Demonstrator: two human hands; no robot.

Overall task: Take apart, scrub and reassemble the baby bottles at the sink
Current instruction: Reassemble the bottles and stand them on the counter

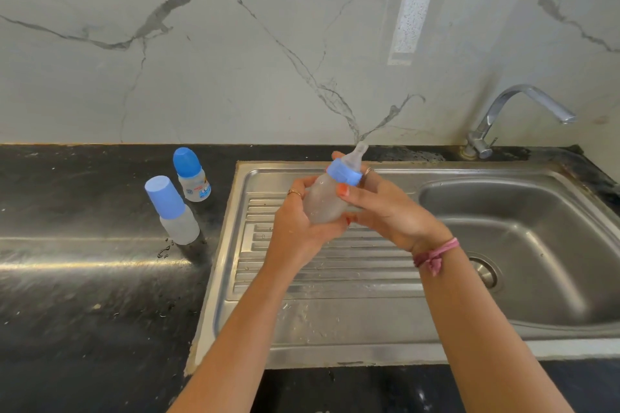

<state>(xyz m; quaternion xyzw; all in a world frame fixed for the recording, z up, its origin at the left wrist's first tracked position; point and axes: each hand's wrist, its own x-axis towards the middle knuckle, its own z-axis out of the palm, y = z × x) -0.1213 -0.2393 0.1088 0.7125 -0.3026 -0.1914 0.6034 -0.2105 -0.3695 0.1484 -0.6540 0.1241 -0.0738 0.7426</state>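
Here the person holds 1 baby bottle over the ribbed draining board of the steel sink, so that drips fall on the metal and not on the black counter. The left hand is wrapped around the frosted body from below and keeps it steady, tilted with the teat pointing up and away. The right hand grips near the blue screw ring, thumb on the front side and fingers behind. I judge this is a grip for turning the ring, but whether to loosen it or to tighten it I cannot tell. The bottle has no cap on.

The other 2 bottles stand on the counter to the left of the sink, well apart from the hands: a capped frosted bottle, with some water drops at its foot, and behind it a smaller printed bottle, also capped. Probably they are put aside so the working area stays free. The tap points over the basin and no water runs from it.
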